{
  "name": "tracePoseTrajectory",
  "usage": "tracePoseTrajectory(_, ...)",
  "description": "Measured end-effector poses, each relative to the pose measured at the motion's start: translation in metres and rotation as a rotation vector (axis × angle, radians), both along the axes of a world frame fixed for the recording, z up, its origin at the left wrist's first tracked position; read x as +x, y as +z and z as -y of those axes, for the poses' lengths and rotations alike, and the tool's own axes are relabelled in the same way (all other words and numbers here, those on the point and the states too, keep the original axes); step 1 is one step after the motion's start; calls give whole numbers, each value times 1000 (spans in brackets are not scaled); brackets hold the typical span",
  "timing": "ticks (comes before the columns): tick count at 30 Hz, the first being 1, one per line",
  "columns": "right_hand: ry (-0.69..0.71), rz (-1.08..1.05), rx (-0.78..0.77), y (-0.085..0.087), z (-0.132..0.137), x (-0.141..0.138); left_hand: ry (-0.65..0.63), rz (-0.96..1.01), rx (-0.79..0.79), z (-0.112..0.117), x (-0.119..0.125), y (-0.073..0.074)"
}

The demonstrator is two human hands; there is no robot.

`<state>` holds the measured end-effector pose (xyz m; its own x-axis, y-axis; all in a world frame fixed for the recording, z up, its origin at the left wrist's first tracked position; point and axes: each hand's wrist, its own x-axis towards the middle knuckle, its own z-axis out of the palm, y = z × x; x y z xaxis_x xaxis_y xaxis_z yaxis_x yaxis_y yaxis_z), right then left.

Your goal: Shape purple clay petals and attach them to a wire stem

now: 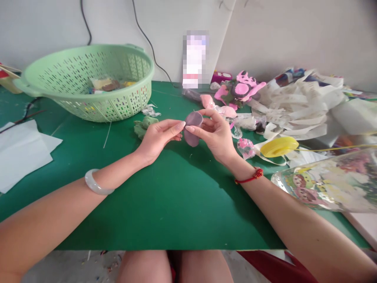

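A craft workshop, with a green mat (165, 208) and clay scraps (143, 126).

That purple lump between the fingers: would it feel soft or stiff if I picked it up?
The mauve modelling clay is probably soft, since it looks pressed thin and curved between the left hand and right hand. Being flattened, it probably won't roll.

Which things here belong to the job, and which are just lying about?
In use: left hand, right hand, both holding a flat mauve clay piece; green clay lump nearby.
Lying about: green plastic colander, yellow tape roll, white paper sheets, printed plastic bag.
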<state>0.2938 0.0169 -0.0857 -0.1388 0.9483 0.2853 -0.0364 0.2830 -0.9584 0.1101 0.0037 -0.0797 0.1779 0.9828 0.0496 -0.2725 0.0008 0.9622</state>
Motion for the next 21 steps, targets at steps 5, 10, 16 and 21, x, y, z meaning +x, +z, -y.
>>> tracePoseTrajectory(5,-56,31,35,-2,0,-2,11,10,-4,-1,1,-2)
tracePoseTrajectory(10,-106,87,41,1,2,-4,40,4,11,-1,0,-4)
tracePoseTrajectory(16,-89,131,-37,5,6,-4,54,-100,146,0,-2,-5)
tracePoseTrajectory(21,-60,99,-41,6,7,-5,-23,-125,221,0,-2,-6)
